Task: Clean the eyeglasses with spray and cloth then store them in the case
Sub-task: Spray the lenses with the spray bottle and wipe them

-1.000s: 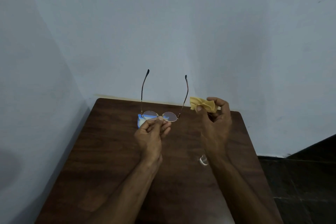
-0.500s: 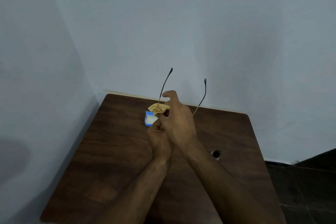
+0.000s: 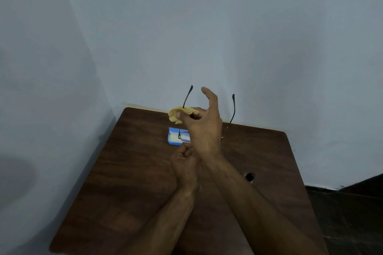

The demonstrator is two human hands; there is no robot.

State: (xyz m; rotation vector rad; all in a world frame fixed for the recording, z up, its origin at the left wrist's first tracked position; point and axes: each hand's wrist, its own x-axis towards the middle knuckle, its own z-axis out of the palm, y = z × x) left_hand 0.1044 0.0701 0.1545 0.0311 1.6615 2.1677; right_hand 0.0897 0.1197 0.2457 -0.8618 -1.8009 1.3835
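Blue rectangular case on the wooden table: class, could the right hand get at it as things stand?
Probably not freely: the right hand pinches the yellow cloth, and the thin metal-framed eyeglasses, held by the left hand, stand between it and the blue rectangular case.

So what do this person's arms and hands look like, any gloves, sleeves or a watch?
No gloves: the left hand and right hand are bare, with no rings that I can make out. The left forearm and right forearm are bare too, with no sleeve, watch or bracelet showing down to the picture's lower edge. The light is dim, so small marks could go unseen.
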